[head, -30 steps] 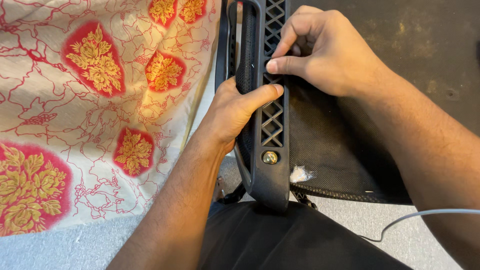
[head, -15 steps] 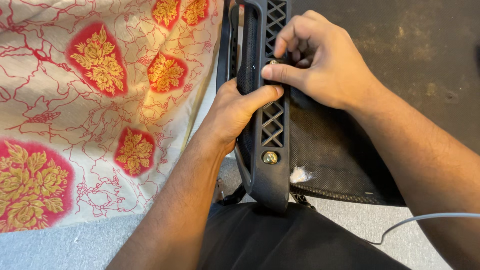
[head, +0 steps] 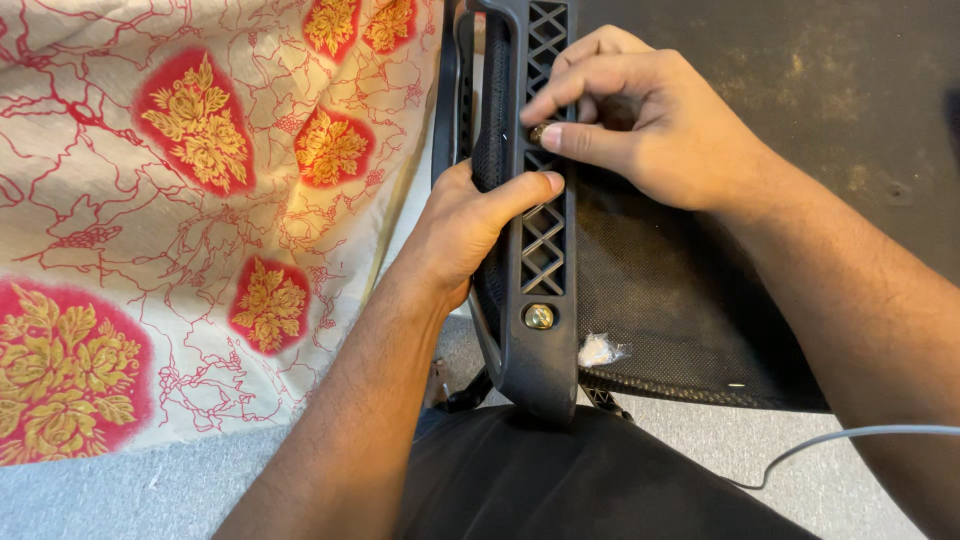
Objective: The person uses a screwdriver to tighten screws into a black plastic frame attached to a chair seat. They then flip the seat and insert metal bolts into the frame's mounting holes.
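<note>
Black lattice-patterned plastic chair arm bracket [head: 540,250] lies lengthwise under both my hands, its rounded end toward my lap. My left hand [head: 470,225] is clamped on it: the thumb presses across the lattice face while the fingers wrap round the far edge, out of sight. My right hand [head: 640,125] sits just above that thumb, thumb and forefinger pinched together on a small brass bolt [head: 537,131] set in the bracket. I see a second brass bolt [head: 538,317] below my left thumb, untouched. Under my right wrist is black mesh fabric [head: 680,290]. Beyond my left knuckles lies a cream cloth with red-and-gold flowers [head: 180,200].
</note>
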